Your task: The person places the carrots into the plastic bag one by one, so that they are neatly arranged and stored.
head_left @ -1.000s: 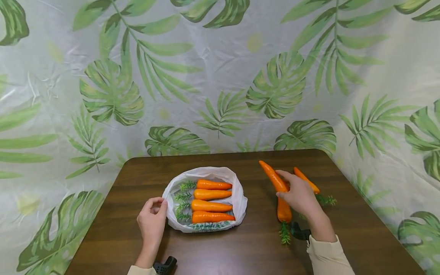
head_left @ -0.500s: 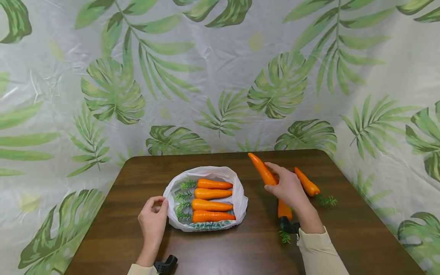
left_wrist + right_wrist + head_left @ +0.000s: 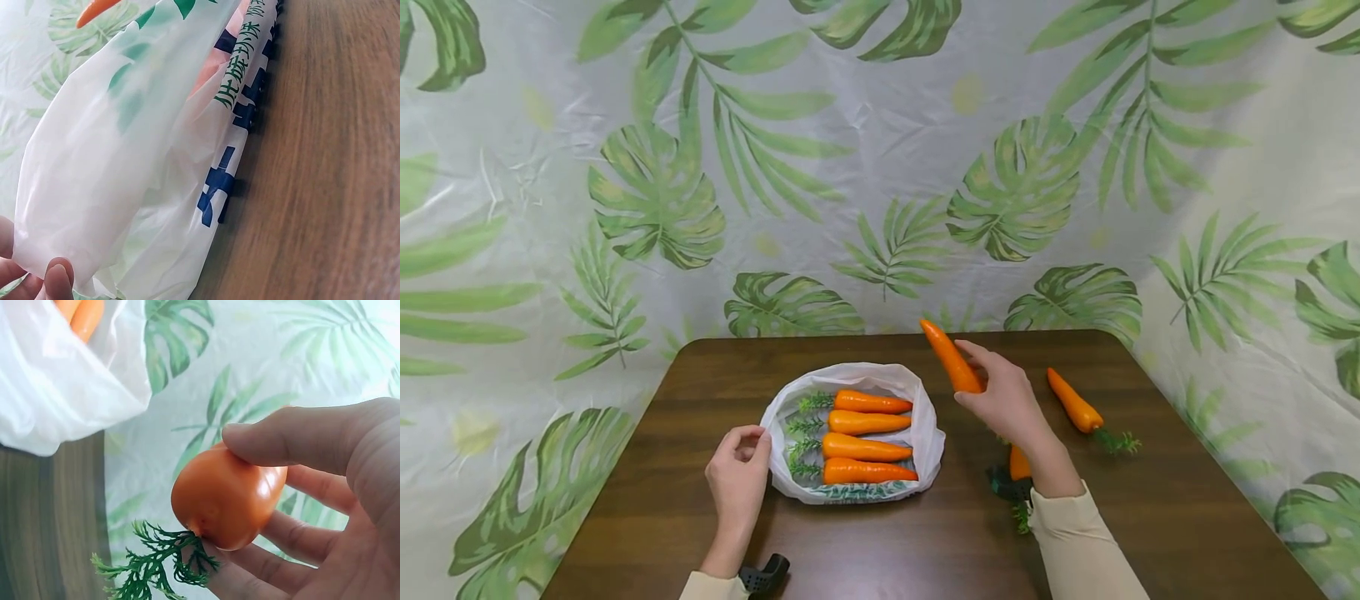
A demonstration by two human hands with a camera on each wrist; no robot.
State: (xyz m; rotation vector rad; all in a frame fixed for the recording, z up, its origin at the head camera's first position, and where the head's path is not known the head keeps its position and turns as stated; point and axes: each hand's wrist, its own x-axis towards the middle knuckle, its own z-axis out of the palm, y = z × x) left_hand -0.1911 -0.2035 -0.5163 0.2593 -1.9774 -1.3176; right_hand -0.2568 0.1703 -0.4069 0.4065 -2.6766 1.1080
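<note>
My left hand (image 3: 739,479) pinches the left rim of a white plastic bag (image 3: 931,454), which stands on the table with its mouth spread wide. Thumb and fingers meet on the thin film in the left wrist view, where green and blue print shows on the bag (image 3: 156,162). Several glossy carrots (image 3: 867,447) lie side by side inside, green tops to the left. Right of the bag, my right hand (image 3: 1011,404) grips another carrot (image 3: 953,358) above the table, tip pointing up and left. Its blunt end and green sprig (image 3: 153,559) face the right wrist camera.
One carrot (image 3: 1075,402) lies on the brown wooden table (image 3: 662,500) at the right. Another carrot (image 3: 1019,463) is mostly hidden under the right forearm. A leaf-patterned sheet (image 3: 880,167) hangs behind the table's far edge. Both wrists carry dark camera mounts.
My right hand has lifted its carrot and carried it left toward the bag, uncovering the carrot at the right. My left hand keeps its hold on the rim.
</note>
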